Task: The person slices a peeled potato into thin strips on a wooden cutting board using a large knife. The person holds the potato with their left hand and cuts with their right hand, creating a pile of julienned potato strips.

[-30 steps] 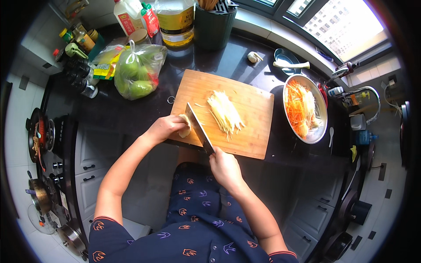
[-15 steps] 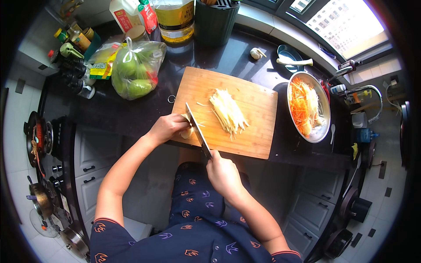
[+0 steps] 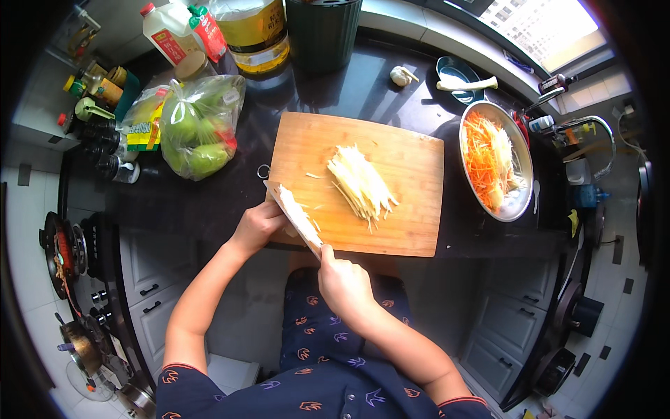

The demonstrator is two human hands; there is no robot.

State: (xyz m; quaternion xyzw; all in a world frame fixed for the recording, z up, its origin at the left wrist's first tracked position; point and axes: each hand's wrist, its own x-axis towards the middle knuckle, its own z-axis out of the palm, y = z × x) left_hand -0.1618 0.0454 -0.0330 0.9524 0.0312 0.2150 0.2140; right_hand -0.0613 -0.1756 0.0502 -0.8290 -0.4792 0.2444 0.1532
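Observation:
My right hand (image 3: 345, 285) grips the handle of a kitchen knife (image 3: 277, 194), low at the front left of a wooden cutting board (image 3: 412, 230). Pale shreds cling to the blade, which leans with its flat side showing. On the blade's left, my left hand (image 3: 257, 228) has its fingers curled together around a pale vegetable piece, mostly hidden by the hand and knife. A heap of pale yellow vegetable strips (image 3: 361, 183) lies mid-board, with a few stray shreds near it.
Right of the board stands a metal bowl (image 3: 527, 183) of shredded carrot (image 3: 481, 164) and pale shreds. Behind are garlic (image 3: 402, 76) and a blue dish (image 3: 457, 72). A bag of green produce (image 3: 199, 133), an oil jug (image 3: 251, 35) and bottles stand left and back.
The knife and my right hand have shifted left, and the blade has tipped to show shreds on its side. My left hand has moved slightly down. The view has shifted a little.

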